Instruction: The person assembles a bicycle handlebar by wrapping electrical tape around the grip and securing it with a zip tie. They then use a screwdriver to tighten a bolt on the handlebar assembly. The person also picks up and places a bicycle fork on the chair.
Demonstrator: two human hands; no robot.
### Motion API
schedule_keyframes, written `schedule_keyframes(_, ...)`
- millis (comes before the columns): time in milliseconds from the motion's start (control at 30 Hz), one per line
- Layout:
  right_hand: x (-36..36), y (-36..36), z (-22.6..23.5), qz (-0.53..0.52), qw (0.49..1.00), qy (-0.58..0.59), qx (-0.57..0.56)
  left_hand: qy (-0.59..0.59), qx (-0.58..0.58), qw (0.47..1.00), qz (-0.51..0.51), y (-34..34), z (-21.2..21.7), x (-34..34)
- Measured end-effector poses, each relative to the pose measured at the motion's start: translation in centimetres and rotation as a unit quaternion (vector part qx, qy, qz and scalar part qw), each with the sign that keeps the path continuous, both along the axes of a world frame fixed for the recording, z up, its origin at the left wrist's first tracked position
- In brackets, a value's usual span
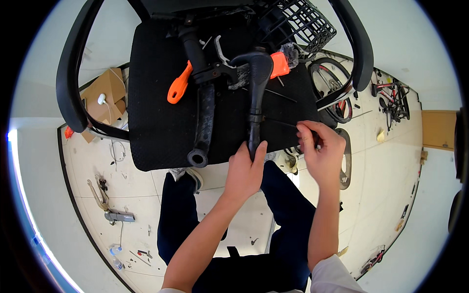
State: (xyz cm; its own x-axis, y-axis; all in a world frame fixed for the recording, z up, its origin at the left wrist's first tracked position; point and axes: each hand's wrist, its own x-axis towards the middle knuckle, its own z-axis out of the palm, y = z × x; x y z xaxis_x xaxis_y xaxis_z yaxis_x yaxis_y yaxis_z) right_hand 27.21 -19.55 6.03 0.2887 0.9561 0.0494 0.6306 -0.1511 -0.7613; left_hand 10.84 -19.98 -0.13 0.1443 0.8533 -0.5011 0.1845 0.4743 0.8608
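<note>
On the black chair seat (161,112) lies a black bicycle handlebar grip (255,97) with a broad, flared far end. My left hand (245,168) is closed round its near end, thumb along the top. From the small clamp ring (256,118) partway along the grip, a thin dark rod (281,122) runs to my right hand (322,149). Pinched fingers hold that thin-shafted tool; its handle is mostly hidden in the palm, so its exact kind does not show. Left of the grip rests a black arm-like bike part (202,127) with a round hole at its near end.
An orange-handled tool (181,85), an orange piece (280,64) and a black wire basket (308,27) are on the seat. Armrests (73,93) rise on both sides. The floor holds a cardboard box (105,95), a bike wheel (332,88), bike parts (393,100) and a fork-like part (110,210).
</note>
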Motion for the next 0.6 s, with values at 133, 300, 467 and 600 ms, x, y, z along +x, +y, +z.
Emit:
schedule_keyframes(133, -0.3, 1.0, 0.8, 0.105, 0.985, -0.132, -0.036, 0.048, 0.044, 0.998, -0.011, -0.5, 0.3, -0.7)
schedule_keyframes(300, -0.4, 4.1, 2.5, 0.152, 0.963, -0.062, -0.214, 0.048, 0.066, 0.996, -0.024, -1.1, 1.7, -2.4)
schedule_keyframes(467, -4.4, 5.2, 5.4, 0.066, 0.887, 0.11, -0.444, 0.059, 0.029, 0.997, -0.046, -1.4, 1.9, -4.5)
schedule_keyframes(600, -8.5, 5.3, 4.5, 0.064, 0.861, 0.086, -0.498, 0.074, 0.04, 0.995, -0.048, -1.9, 1.5, -6.1)
